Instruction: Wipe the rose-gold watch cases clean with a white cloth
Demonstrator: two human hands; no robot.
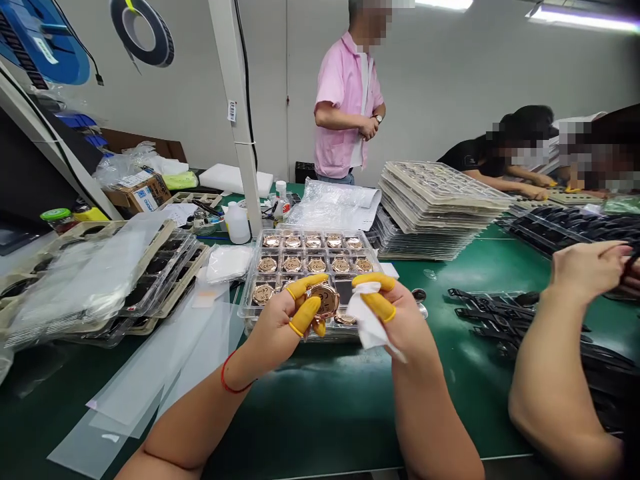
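Note:
My left hand (287, 320), in yellow finger cots, pinches a rose-gold round watch case (326, 300) by its edge, its marked back facing me. Just right of it, my right hand (395, 310), also in yellow cots, is closed on a crumpled white wipe (367, 320). The wipe hangs down beside the case; whether they touch I cannot tell. Under both hands is a clear compartment tray (249, 297) with rows of similar watch cases (317, 265). A compartment behind the held case shows dark and without a case.
Stacked trays (440, 213) rise at the back right. More trays (125, 280) and translucent sheets (165, 373) lie on the left. Black watch straps (490, 317) and a co-worker's arm (555, 360) are at right. A person in pink (345, 100) stands behind the table.

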